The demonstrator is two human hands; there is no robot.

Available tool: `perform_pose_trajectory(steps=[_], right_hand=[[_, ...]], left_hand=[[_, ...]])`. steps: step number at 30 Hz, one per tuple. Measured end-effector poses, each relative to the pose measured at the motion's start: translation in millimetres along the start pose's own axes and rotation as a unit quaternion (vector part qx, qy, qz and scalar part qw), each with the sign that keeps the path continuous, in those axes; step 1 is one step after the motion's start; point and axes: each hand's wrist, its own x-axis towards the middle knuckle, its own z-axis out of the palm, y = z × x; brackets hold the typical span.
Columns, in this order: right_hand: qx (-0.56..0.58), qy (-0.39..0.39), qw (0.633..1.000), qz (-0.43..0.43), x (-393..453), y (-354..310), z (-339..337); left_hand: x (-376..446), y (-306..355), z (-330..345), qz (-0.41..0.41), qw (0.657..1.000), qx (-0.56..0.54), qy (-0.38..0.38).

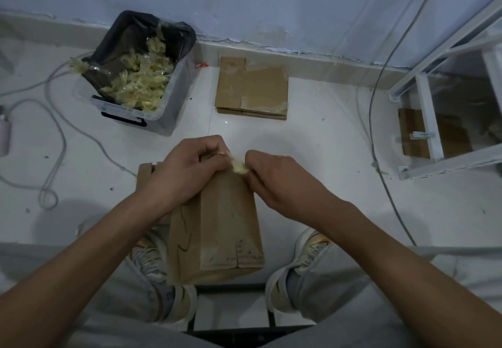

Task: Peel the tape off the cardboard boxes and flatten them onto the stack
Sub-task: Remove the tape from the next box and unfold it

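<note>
Matt brown cardboard box (217,225), glossy tape (239,168)

The white tiled floor (312,136) carries everything; near the wall sits a clear plastic bin (130,114) lined with a black bag and heaped with crumpled yellowish tape (141,84), and to its right, well apart, a stack of flattened cardboard (252,89) lies flat. A small red-and-white scrap (201,65) lies between the bin and the stack, by the skirting; grey cables (54,141) loop across the floor at the left, another cable (380,157) runs down the right, beside the foot of a white metal frame (423,168); two sneakers (296,274) stand on the tiles at the bottom.
</note>
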Motion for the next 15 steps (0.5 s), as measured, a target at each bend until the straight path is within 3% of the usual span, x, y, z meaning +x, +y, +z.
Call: perform_pose_trajectory(steps=[4,9,15], right_hand=[[-0.018,0.028,0.999,-0.033,-4,-4,-4],[-0.031,0.052,0.993,-0.106,-10,-20,-8],[0.028,-0.017,0.990,-0.137,-14,-31,-30]], left_hand=[[0,4,1,0.008,0.998,-0.041,-0.039],[-1,5,-15,0.031,0.983,-0.082,-0.160],[5,9,-27,0.027,0.952,-0.071,-0.296]])
